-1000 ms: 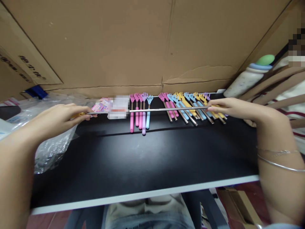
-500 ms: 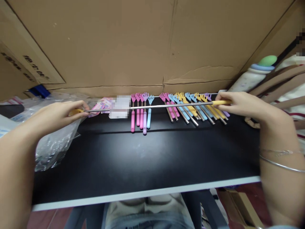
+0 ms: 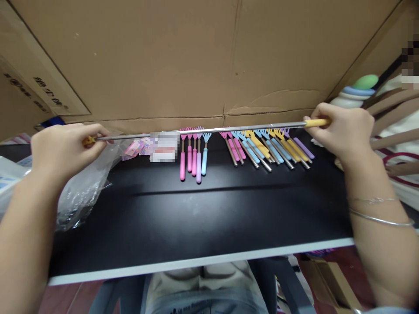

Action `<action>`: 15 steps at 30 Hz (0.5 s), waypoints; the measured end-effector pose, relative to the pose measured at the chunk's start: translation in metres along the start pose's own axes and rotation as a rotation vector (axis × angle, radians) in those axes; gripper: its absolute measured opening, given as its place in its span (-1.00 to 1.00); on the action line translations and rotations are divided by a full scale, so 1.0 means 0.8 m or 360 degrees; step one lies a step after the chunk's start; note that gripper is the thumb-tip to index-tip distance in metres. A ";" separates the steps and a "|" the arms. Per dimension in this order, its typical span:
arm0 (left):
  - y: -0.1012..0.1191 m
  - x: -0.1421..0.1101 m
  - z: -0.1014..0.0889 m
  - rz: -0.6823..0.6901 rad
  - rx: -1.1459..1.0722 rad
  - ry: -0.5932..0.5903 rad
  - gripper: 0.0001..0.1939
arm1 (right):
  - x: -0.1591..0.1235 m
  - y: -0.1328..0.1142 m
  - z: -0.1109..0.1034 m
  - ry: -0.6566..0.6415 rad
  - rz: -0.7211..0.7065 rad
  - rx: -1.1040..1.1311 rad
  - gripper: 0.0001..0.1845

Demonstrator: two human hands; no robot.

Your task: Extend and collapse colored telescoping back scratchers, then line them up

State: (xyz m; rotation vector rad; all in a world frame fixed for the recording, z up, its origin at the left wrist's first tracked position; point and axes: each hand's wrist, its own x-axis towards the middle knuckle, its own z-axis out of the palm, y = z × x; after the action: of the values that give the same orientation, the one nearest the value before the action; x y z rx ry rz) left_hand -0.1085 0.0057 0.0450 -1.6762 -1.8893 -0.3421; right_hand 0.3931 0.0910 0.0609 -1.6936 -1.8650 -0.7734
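Note:
A yellow telescopic back scratcher (image 3: pixel 212 130) is stretched out long across the view, held in the air above the table. My left hand (image 3: pixel 65 144) is closed on its yellow claw end; the fingers partly hide the claw. My right hand (image 3: pixel 343 126) grips the yellow handle at the other end. Behind and below the rod lie a small row of pink, lilac and blue back scratchers (image 3: pixel 194 161) and, further right, a larger slanted row of pink, blue, yellow and purple back scratchers (image 3: pixel 273 148), claws toward the cardboard.
A clear plastic bag (image 3: pixel 83 192) lies at the left, beside printed cards (image 3: pixel 135 147) and a blurred white label (image 3: pixel 164 152). Cardboard (image 3: pixel 157 65) walls the back of the black table (image 3: pixel 196 226). A bottle with a green top (image 3: pixel 366 82) and another person's striped clothing (image 3: pixel 399 131) are at the right.
Both hands have moved outward and slightly up, and the held back scratcher has grown longer between them. The rows on the table stay where they were.

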 end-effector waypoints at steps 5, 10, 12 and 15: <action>0.005 -0.001 0.000 -0.0038 0.0003 0.0092 -0.55 | -0.002 -0.009 0.002 0.0075 0.0074 -0.0039 -0.68; 0.004 0.001 0.010 -0.0190 -0.0031 0.0122 -0.58 | -0.005 -0.017 0.002 0.0278 0.0055 -0.0066 -0.66; 0.004 0.001 0.015 -0.0212 -0.0060 0.0104 -0.59 | -0.005 -0.019 0.002 0.0315 0.0059 -0.0053 -0.66; 0.005 0.001 0.022 -0.0224 -0.0109 0.0081 -0.60 | -0.006 -0.018 0.005 0.0321 0.0019 0.0006 -0.68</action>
State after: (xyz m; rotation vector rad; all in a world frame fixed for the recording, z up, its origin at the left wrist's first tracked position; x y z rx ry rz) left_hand -0.1093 0.0163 0.0307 -1.5662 -1.9830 -0.5061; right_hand 0.3789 0.0899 0.0536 -1.5603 -1.7164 -0.8994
